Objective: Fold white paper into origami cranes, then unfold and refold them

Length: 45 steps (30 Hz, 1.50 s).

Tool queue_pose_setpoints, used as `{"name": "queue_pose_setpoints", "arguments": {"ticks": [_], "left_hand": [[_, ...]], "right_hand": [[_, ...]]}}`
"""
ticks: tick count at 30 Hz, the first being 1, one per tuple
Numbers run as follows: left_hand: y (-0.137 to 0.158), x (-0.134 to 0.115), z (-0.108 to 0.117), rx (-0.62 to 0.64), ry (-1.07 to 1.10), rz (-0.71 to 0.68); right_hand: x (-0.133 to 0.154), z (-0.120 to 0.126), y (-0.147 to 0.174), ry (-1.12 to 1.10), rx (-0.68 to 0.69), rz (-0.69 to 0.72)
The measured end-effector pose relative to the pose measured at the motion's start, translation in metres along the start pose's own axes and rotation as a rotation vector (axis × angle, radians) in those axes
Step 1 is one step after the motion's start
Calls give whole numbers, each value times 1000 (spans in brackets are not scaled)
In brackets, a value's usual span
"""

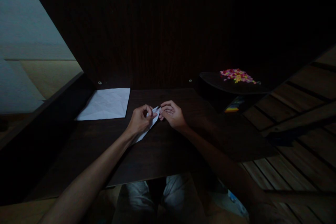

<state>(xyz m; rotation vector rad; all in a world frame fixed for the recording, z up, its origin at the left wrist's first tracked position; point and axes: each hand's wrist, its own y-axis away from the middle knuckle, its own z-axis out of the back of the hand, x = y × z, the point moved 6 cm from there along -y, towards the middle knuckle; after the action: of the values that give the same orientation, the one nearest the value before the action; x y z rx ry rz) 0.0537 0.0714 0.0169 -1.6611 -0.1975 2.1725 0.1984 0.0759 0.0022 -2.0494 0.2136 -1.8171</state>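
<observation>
A narrow piece of folded white paper (pixel 147 131) is held above the dark desk, slanting from lower left to upper right. My left hand (pixel 140 118) pinches it along its upper part, thumb and fingers pressed together. At its pointed upper end, the fingertips of my right hand (pixel 172 113) close on the paper, the other fingers curled. Small flaps stand up between the two hands; their exact folds are too dim to make out. A creased white sheet of paper (pixel 107 104) lies flat to the left of my left hand.
The dark wooden desk (pixel 162 161) has a back panel and a raised left side wall (pixel 44 119). On a rounded shelf (pixel 210 78) at right lies a pile of small pink, red and yellow pieces (pixel 237 75). A slatted wooden surface (pixel 296 112) is farther right.
</observation>
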Motion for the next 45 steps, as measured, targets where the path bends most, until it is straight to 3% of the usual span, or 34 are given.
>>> {"name": "queue_pose_setpoints", "arguments": {"ticks": [10,21,26,32,45], "left_hand": [[1,0,1,-86,103,6],[2,-13,-2,-23,-95,-83],[2,-11,0,-53,-53,-36],[-1,2,0,-46,174,75],[-1,5,3,-119,190,82]], "right_hand": [[-1,4,-1,-2,-25,-5],[3,5,0,33,-42,9],[3,4,1,33,-33,-2],[3,3,1,31,-26,-5],[4,1,1,27,-34,0]]}}
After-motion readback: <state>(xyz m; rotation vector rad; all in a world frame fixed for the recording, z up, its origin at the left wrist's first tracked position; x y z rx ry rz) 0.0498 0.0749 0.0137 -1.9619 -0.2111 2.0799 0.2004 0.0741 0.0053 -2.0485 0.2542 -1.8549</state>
